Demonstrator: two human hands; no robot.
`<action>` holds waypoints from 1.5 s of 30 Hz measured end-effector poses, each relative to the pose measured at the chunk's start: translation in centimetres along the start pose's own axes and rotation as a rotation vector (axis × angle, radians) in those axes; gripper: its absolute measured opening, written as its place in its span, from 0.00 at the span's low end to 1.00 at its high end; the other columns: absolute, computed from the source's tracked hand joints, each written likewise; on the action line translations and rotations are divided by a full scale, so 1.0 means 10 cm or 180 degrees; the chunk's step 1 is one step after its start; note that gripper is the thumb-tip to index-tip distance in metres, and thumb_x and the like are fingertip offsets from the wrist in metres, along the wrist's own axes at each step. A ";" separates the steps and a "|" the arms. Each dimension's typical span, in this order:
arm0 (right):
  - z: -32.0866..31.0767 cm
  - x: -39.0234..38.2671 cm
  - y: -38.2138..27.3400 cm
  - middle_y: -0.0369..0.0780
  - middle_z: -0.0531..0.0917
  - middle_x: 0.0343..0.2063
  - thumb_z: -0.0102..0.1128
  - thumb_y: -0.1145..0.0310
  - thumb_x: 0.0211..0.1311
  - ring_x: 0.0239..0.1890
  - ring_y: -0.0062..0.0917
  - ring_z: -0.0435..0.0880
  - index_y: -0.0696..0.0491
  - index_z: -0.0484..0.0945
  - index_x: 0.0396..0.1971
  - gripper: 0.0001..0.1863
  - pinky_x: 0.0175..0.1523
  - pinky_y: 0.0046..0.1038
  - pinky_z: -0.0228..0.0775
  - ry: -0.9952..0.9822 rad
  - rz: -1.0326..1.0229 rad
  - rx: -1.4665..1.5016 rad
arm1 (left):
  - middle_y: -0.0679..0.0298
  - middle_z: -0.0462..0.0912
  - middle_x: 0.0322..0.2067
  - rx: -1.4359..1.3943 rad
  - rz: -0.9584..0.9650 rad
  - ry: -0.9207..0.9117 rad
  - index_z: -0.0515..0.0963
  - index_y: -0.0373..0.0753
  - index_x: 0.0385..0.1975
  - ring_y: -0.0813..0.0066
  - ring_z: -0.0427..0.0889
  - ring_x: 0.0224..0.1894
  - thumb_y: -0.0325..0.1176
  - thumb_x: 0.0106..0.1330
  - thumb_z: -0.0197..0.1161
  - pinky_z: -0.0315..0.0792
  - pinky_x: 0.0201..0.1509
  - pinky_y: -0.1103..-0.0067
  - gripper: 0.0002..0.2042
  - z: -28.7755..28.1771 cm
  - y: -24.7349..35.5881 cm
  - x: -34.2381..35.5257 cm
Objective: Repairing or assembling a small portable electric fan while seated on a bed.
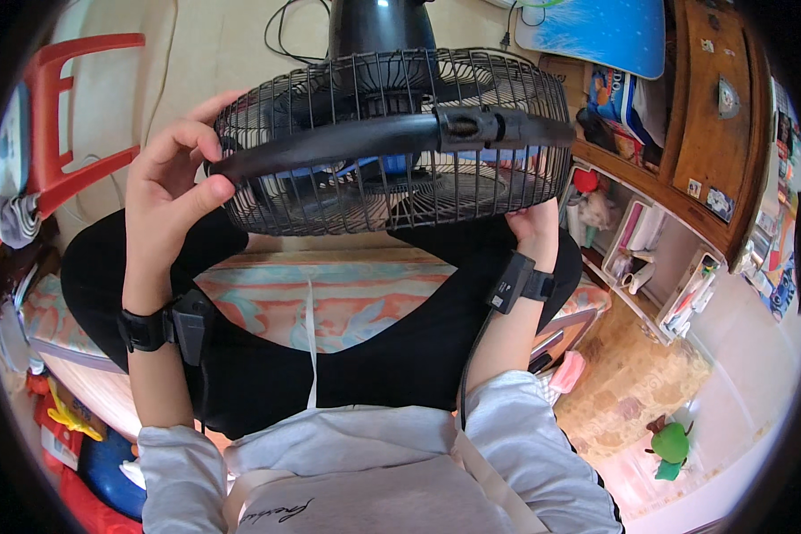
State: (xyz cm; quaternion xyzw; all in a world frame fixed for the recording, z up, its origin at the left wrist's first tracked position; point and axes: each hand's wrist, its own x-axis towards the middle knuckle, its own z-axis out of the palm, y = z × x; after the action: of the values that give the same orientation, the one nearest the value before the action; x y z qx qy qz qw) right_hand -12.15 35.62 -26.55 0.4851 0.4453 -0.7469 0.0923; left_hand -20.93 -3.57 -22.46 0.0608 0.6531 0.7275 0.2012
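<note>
Altogether two hands (167, 182) (538, 222) at one black fan (365, 140).

The fan (392, 138) before me is black outside, with blue visible within. My straps (142, 330) are likewise black, as are my trousers (365, 383), against which a white cord (311, 338) contrasts. My shirt (365, 472) is pale grey, marked with dark script. The cushion (356, 285) bears coral, cream and grey-green in stripes and a leafy print. Left of me: chair (44, 125), red; round shape (107, 472), blue; crooked shape (69, 415), yellow. Right of me: cabinet (721, 133), brown, with small pale stickers (693, 188); board (596, 36), blue, streaked white; toy (670, 442), green with brown. The floor (231, 36) is cream; the mat (632, 378) is tan, mottled with darker blotches.
</note>
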 end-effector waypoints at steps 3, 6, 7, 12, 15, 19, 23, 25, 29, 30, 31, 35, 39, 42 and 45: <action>-0.05 0.04 0.03 0.32 0.80 0.24 0.45 0.57 0.65 0.08 0.11 0.52 0.51 0.76 0.32 0.14 0.16 0.15 0.45 0.0004 -0.0072 0.0169 | 0.47 0.66 0.58 0.0037 -0.0156 -0.0122 0.69 0.40 0.30 0.63 0.67 0.58 0.37 0.51 0.70 0.56 0.63 0.72 0.15 -0.01 0.06 -0.02; -0.09 0.07 0.04 0.31 0.79 0.21 0.46 0.57 0.65 0.08 0.11 0.52 0.50 0.76 0.32 0.14 0.16 0.15 0.45 -0.0043 -0.0068 0.0165 | 0.47 0.65 0.59 0.0087 -0.0256 -0.0130 0.68 0.41 0.30 0.62 0.66 0.60 0.42 0.51 0.71 0.57 0.63 0.70 0.18 -0.02 0.04 -0.02; -0.09 0.07 0.04 0.30 0.78 0.21 0.46 0.56 0.65 0.08 0.11 0.52 0.50 0.76 0.32 0.14 0.16 0.15 0.44 -0.0080 -0.0063 0.0141 | 0.47 0.65 0.59 0.0107 -0.0244 -0.0105 0.68 0.41 0.30 0.63 0.66 0.60 0.42 0.51 0.71 0.58 0.63 0.70 0.18 -0.04 0.04 -0.02; 0.00 0.02 0.01 0.30 0.78 0.21 0.46 0.55 0.65 0.09 0.10 0.52 0.50 0.76 0.32 0.14 0.16 0.15 0.44 0.0134 0.0056 0.0050 | 0.48 0.65 0.58 0.0195 -0.0267 -0.0069 0.68 0.41 0.30 0.64 0.66 0.59 0.43 0.51 0.70 0.58 0.62 0.72 0.19 -0.13 0.02 -0.03; 0.04 -0.03 -0.04 0.31 0.79 0.22 0.45 0.54 0.66 0.09 0.10 0.52 0.51 0.76 0.33 0.16 0.16 0.14 0.43 0.0062 0.0120 -0.0120 | 0.47 0.65 0.58 0.0066 -0.0303 0.0002 0.69 0.40 0.29 0.64 0.67 0.58 0.40 0.50 0.71 0.58 0.62 0.72 0.18 -0.14 0.04 -0.04; 0.14 -0.10 -0.08 0.32 0.80 0.25 0.43 0.53 0.67 0.09 0.10 0.52 0.52 0.76 0.35 0.18 0.15 0.14 0.43 0.0145 0.0112 -0.0423 | 0.46 0.66 0.58 0.0140 -0.0325 0.0000 0.69 0.39 0.28 0.65 0.67 0.57 0.38 0.48 0.72 0.57 0.61 0.73 0.17 -0.20 0.04 -0.06; 0.04 -0.03 -0.04 0.34 0.81 0.28 0.43 0.52 0.67 0.09 0.10 0.52 0.52 0.76 0.36 0.19 0.15 0.14 0.43 -0.0180 0.0041 -0.0393 | 0.48 0.66 0.57 0.0069 -0.0399 -0.0156 0.69 0.40 0.28 0.66 0.67 0.57 0.38 0.48 0.72 0.57 0.61 0.74 0.17 -0.24 0.03 -0.08; 0.04 -0.03 -0.03 0.35 0.81 0.29 0.43 0.51 0.67 0.09 0.09 0.52 0.52 0.75 0.37 0.19 0.15 0.14 0.43 -0.0130 0.0066 -0.0298 | 0.49 0.66 0.58 0.0174 -0.0392 -0.0203 0.69 0.39 0.27 0.66 0.67 0.56 0.38 0.48 0.71 0.57 0.61 0.75 0.17 -0.26 0.01 -0.09; 0.09 -0.08 -0.06 0.34 0.80 0.29 0.44 0.50 0.67 0.09 0.09 0.52 0.51 0.74 0.37 0.19 0.15 0.14 0.43 -0.0186 0.0178 -0.0465 | 0.51 0.66 0.58 0.0149 -0.0378 -0.0070 0.68 0.39 0.31 0.68 0.67 0.56 0.38 0.50 0.70 0.56 0.62 0.74 0.18 -0.22 0.07 -0.07; 0.07 -0.05 -0.04 0.34 0.80 0.30 0.45 0.50 0.66 0.10 0.09 0.51 0.50 0.74 0.37 0.19 0.15 0.14 0.43 -0.0300 0.0226 -0.0367 | 0.53 0.64 0.58 0.0062 -0.0322 -0.0119 0.67 0.38 0.36 0.68 0.65 0.58 0.37 0.54 0.67 0.54 0.63 0.74 0.17 -0.23 0.08 -0.07; 0.05 -0.03 -0.03 0.35 0.80 0.30 0.47 0.49 0.65 0.10 0.09 0.51 0.50 0.73 0.37 0.18 0.15 0.14 0.43 -0.0418 0.0273 -0.0266 | 0.55 0.63 0.59 -0.0019 -0.0265 -0.0168 0.67 0.37 0.42 0.69 0.64 0.60 0.36 0.57 0.64 0.53 0.64 0.75 0.18 -0.23 0.09 -0.07; 0.07 -0.14 0.02 0.36 0.78 0.30 0.52 0.49 0.63 0.10 0.09 0.50 0.48 0.73 0.36 0.17 0.16 0.14 0.43 -0.0551 0.0307 -0.0352 | 0.58 0.59 0.61 0.0311 -0.0060 -0.0037 0.55 0.35 0.61 0.70 0.52 0.66 0.33 0.69 0.47 0.44 0.68 0.76 0.22 -0.15 0.11 -0.13; 0.22 -0.37 0.11 0.35 0.78 0.28 0.48 0.52 0.66 0.10 0.08 0.51 0.51 0.72 0.37 0.16 0.15 0.13 0.43 -0.0513 0.0318 -0.0461 | 0.57 0.59 0.61 0.0664 -0.0147 -0.0052 0.53 0.36 0.63 0.68 0.51 0.67 0.39 0.70 0.46 0.43 0.68 0.77 0.25 -0.22 0.12 -0.24; 0.16 -0.39 0.28 0.36 0.79 0.29 0.50 0.50 0.65 0.10 0.07 0.51 0.51 0.72 0.37 0.17 0.14 0.12 0.43 -0.0924 0.0343 -0.0534 | 0.58 0.59 0.61 0.0518 -0.0495 -0.0195 0.53 0.38 0.64 0.69 0.54 0.65 0.43 0.70 0.47 0.46 0.67 0.76 0.26 -0.33 0.13 -0.44; 0.22 -0.53 0.45 0.40 0.78 0.35 0.54 0.46 0.61 0.10 0.07 0.50 0.54 0.73 0.38 0.23 0.15 0.13 0.42 -0.0962 0.0296 -0.0739 | 0.59 0.61 0.59 0.0043 -0.0866 -0.0138 0.53 0.40 0.64 0.69 0.59 0.61 0.46 0.69 0.50 0.52 0.64 0.77 0.29 -0.35 0.12 -0.61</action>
State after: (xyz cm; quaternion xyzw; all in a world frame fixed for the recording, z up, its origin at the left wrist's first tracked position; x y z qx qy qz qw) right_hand -8.25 29.70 -24.56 0.3736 0.4867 -0.7498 0.2479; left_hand -16.81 -9.12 -20.74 -0.0113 0.6557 0.6876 0.3116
